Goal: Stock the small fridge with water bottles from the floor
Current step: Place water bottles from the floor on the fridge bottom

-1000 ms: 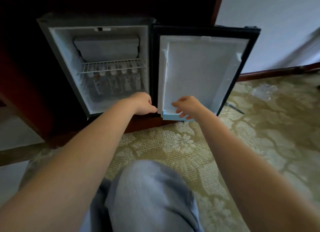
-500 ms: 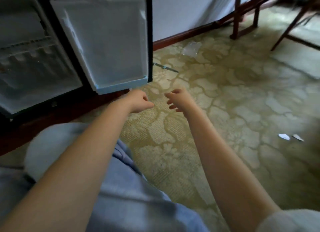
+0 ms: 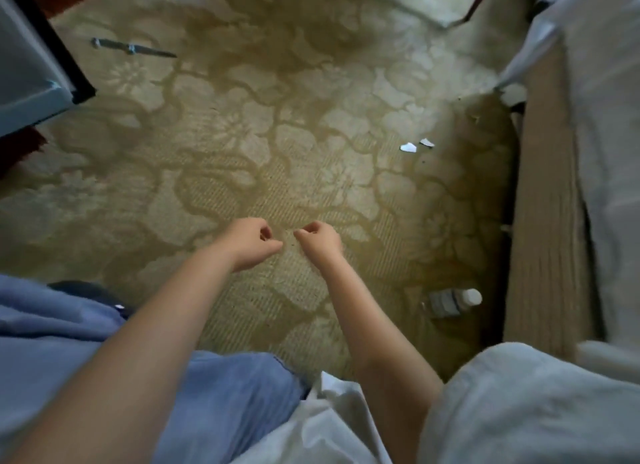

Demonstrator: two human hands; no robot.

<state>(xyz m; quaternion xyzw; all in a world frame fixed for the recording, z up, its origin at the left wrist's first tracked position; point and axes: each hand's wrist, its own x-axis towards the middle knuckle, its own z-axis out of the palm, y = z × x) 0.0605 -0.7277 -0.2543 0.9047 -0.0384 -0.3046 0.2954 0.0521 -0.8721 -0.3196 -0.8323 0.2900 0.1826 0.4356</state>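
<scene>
Head view, looking down at floor. Water bottle (image 3: 452, 302): one, clear, white cap, lying on its side on the carpet (image 3: 277, 134) at lower right, just beside the bed base (image 3: 547, 221); label pale and blurred, no writing readable. Fridge door (image 3: 31, 72): open, only its lower corner visible at upper left, white liner, black edge. Left hand (image 3: 251, 243): loosely curled, holding nothing, above the carpet. Right hand (image 3: 318, 240): loosely curled, holding nothing, near the left, well apart from the bottle. Carpet: beige-olive, floral pattern. Paper scraps (image 3: 415, 145): two, white, right of centre. Thin metal item (image 3: 133, 49): upper left, near the door. White bedding (image 3: 602, 82): right edge.
</scene>
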